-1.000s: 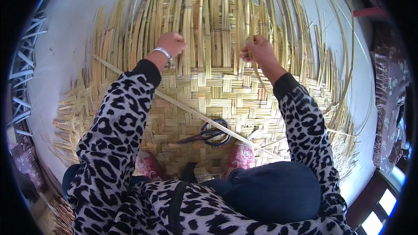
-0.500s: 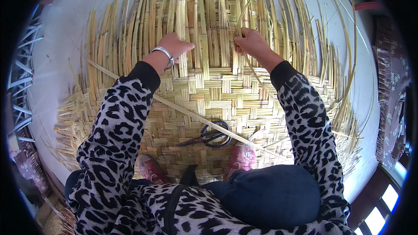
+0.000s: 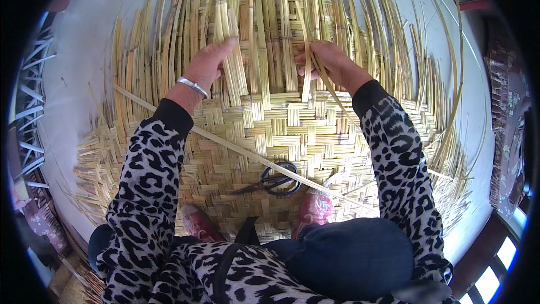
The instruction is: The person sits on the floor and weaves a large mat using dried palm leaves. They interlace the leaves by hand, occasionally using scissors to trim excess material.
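L. hand [image 3: 212,63] grips wide strips [image 3: 237,85], thumb on top, and R. hand [image 3: 331,61] pinches a thin strip [image 3: 334,91] — both over far part of woven mat [image 3: 315,126], approx. level. Wide strips' long axis runs near-to-far, far end tipped slightly L.; thin strip's near length slants toward wearer's R. Step, as judged: parting strips at weave's edge — next move calls for keeping wide strips raised, thin one clear.

Floor [image 3: 73,79]: pale, upper left
Lattice [image 3: 32,147]: whitish, left edge
Fabric [image 3: 509,101]: patterned, right edge
Panes [image 3: 487,284]: bright, lower right
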A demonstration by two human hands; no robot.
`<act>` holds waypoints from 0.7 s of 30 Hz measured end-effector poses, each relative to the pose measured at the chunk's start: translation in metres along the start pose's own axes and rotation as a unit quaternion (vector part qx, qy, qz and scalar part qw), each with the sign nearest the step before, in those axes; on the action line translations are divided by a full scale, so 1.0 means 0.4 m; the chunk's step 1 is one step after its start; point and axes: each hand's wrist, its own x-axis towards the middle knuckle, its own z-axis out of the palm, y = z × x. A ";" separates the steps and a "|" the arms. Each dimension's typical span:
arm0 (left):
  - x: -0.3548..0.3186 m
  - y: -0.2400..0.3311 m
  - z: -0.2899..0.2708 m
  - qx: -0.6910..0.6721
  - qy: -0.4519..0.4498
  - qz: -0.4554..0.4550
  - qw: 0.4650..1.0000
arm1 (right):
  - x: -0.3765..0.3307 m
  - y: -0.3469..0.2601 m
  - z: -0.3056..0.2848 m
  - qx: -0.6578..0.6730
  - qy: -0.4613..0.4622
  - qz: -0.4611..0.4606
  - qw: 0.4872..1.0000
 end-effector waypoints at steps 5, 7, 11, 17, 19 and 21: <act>-0.002 0.059 -0.014 -0.272 -0.155 0.024 0.949 | 0.000 0.011 0.002 -0.006 -0.022 -0.045 0.999; 0.000 0.074 -0.012 -0.216 -0.210 0.005 0.954 | -0.003 0.014 0.001 0.091 -0.028 -0.067 0.993; 0.040 0.106 -0.002 -0.135 -0.270 -0.038 0.952 | -0.007 0.004 -0.007 0.080 -0.030 -0.059 0.995; 0.097 0.130 0.043 -0.106 -0.244 -0.014 0.964 | -0.008 -0.044 0.014 -0.113 -0.181 -0.066 0.975; 0.107 0.135 0.047 -0.145 -0.276 0.025 0.950 | -0.017 -0.067 0.017 -0.224 -0.233 -0.085 0.942; 0.108 0.139 0.039 -0.207 -0.275 0.074 0.936 | -0.032 -0.079 0.017 -0.263 -0.232 -0.072 0.934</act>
